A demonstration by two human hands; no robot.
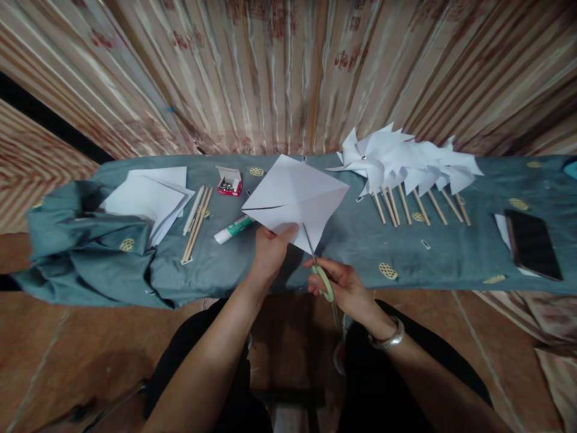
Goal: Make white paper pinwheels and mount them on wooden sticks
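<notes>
A square sheet of white paper point(300, 189) is held up over the table, turned cornerwise, with a slit running in from its left corner. My left hand point(270, 248) pinches its lower left edge, thumb on top. In my right hand point(340, 281) is a pair of scissors point(323, 281) with pale green handles. Their blades lie at the paper's near corner, pointing inward; part of them is hidden by the sheet. Just left of the paper lies a glue stick point(233, 230) with a green and white label.
Several paper pinwheels point(387, 155) on wooden sticks lie overlapped at the right. At the left are stacked white sheets point(144, 198), several loose sticks point(198, 224) and a small red box point(229, 181) of metal bits. A phone point(532, 243) rests near the right end of the cloth-covered table point(451, 258).
</notes>
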